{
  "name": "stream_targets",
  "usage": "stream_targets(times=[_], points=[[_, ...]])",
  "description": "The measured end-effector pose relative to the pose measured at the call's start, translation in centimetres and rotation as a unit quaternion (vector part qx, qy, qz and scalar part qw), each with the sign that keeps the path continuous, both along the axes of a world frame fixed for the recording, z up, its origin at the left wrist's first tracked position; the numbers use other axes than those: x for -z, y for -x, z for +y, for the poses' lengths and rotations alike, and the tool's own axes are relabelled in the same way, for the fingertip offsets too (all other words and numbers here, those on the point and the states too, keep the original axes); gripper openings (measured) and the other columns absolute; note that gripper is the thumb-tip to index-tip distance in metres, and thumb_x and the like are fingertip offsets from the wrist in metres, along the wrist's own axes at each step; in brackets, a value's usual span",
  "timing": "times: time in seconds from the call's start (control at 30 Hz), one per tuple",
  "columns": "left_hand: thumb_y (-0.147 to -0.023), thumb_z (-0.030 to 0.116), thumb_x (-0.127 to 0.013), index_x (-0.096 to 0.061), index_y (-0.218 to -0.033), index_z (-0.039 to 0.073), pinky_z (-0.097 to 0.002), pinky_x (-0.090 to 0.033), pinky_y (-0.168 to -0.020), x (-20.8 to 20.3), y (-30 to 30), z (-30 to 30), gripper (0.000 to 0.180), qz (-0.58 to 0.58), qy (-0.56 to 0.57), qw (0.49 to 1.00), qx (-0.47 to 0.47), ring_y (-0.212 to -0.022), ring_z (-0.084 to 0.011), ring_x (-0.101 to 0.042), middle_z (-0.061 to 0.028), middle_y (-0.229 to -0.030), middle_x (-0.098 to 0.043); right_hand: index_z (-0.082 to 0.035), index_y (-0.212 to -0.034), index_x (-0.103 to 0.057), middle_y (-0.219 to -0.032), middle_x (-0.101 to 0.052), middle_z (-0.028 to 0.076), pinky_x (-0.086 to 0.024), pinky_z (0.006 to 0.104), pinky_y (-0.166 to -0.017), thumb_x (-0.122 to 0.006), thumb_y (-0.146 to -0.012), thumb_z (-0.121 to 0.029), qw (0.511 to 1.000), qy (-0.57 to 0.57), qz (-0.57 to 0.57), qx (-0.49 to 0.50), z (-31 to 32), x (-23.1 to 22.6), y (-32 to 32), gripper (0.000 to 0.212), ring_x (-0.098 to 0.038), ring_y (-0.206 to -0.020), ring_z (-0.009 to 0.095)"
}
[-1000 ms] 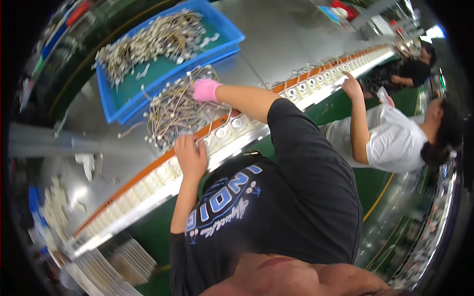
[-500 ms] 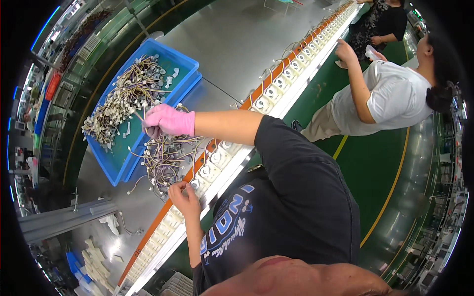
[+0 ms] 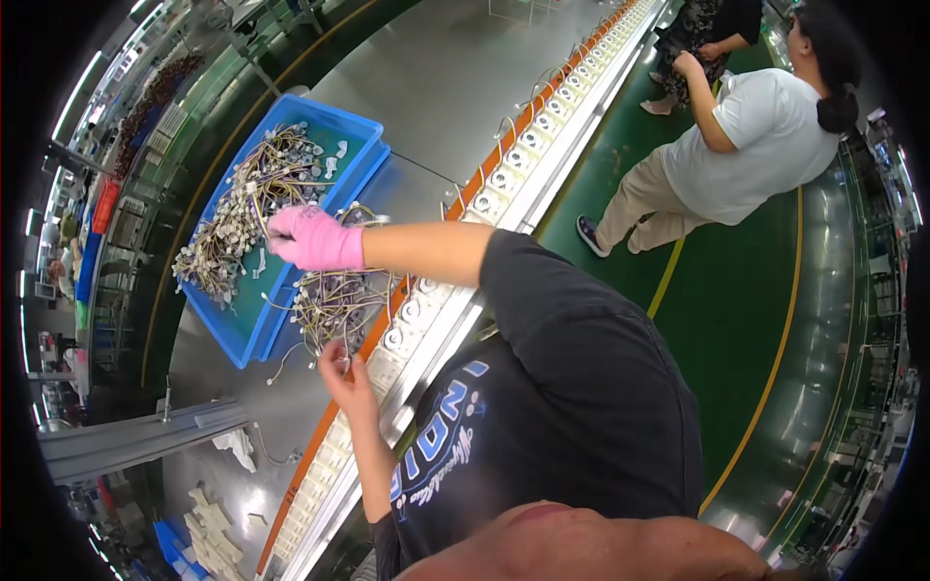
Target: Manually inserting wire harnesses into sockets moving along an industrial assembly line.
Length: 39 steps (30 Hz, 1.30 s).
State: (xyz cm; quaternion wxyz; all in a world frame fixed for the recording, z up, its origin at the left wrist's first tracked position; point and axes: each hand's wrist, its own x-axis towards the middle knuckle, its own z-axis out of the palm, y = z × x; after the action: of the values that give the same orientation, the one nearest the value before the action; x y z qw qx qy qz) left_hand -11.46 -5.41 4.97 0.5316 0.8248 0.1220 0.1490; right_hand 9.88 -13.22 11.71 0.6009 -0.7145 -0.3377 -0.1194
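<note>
My right hand (image 3: 312,239), in a pink glove, reaches over the near rim of a blue bin (image 3: 254,341). Its fingers are closed on a thin cable with a pale end that sticks out past the fingertips. Inside the bin lies a tangled heap of wire harnesses (image 3: 228,228) with white connectors. A second heap of wire harnesses (image 3: 334,308) rests on the metal table between the bin and the line. Bare, my left hand (image 3: 351,385) is at the near edge of this heap, thumb and forefinger apart, with nothing clearly visible in it.
A long row of white square housings (image 3: 502,178) with round dark centres runs along an orange-edged rail. A person in a white shirt (image 3: 765,145) stands beyond it, near another in dark clothes (image 3: 712,39). White parts (image 3: 213,537) lie lower left, by a metal beam (image 3: 145,441).
My left hand has lifted off a housing on the row and moved slightly toward the wire heap, its fingers parting. My right hand has shifted slightly left. The white-shirted person has turned.
</note>
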Motion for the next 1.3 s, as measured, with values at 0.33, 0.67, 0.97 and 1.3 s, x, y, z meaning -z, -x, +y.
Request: stream_targets(times=[0.33,0.67,0.97,1.3], points=[[-0.087,0.008,-0.052,-0.052,-0.11,-0.003,-0.0294,-0.041,-0.084,-0.6,-3.8,6.8,0.026,-0.115,0.014,0.993,0.025,-0.094,-0.0161,-0.055,-0.0106,-0.102,-0.058,-0.002,-0.068,-0.057,-0.058,-0.055,0.007,-0.042,0.0284,-0.052,-0.064,-0.072,-0.013,0.956,-0.066,0.109,-0.264,0.4,-3.8,9.6,0.013,-0.055,-0.057,0.01],[-0.098,0.029,-0.032,-0.051,-0.114,-0.003,-0.0334,-0.047,-0.079,-1.9,-3.0,3.9,0.041,0.084,0.365,0.923,0.086,-0.098,-0.0218,-0.057,-0.0139,-0.108,-0.058,-0.001,-0.089,-0.058,-0.081,-0.063,0.016,-0.05,0.0394,-0.067,-0.05,-0.08,-0.026,0.974,0.198,0.018,-0.106,-2.3,2.1,7.4,0.027,-0.063,-0.075,0.029],[-0.092,0.028,-0.047,-0.054,-0.113,0.008,-0.0319,-0.048,-0.07,1.2,-3.0,4.3,0.03,0.077,0.392,0.916,-0.019,-0.086,-0.0159,-0.056,-0.0027,-0.096,-0.059,-0.002,-0.088,-0.054,-0.088,-0.057,0.018,-0.048,0.0422,-0.07,-0.053,-0.077,-0.03,0.953,0.256,-0.059,-0.154,-2.9,3.7,11.0,0.031,-0.058,-0.084,0.035],[-0.082,0.016,-0.059,-0.059,-0.081,0.001,-0.0359,-0.04,-0.058,-1.2,1.2,2.4,0.015,0.051,-0.125,0.986,0.101,-0.066,-0.0249,-0.053,-0.0105,-0.07,-0.052,-0.008,-0.088,-0.052,-0.084,-0.056,0.012,-0.046,0.0407,-0.068,-0.059,-0.076,-0.024,0.841,0.415,-0.188,-0.291,-4.9,4.2,10.6,0.022,-0.059,-0.08,0.03]])
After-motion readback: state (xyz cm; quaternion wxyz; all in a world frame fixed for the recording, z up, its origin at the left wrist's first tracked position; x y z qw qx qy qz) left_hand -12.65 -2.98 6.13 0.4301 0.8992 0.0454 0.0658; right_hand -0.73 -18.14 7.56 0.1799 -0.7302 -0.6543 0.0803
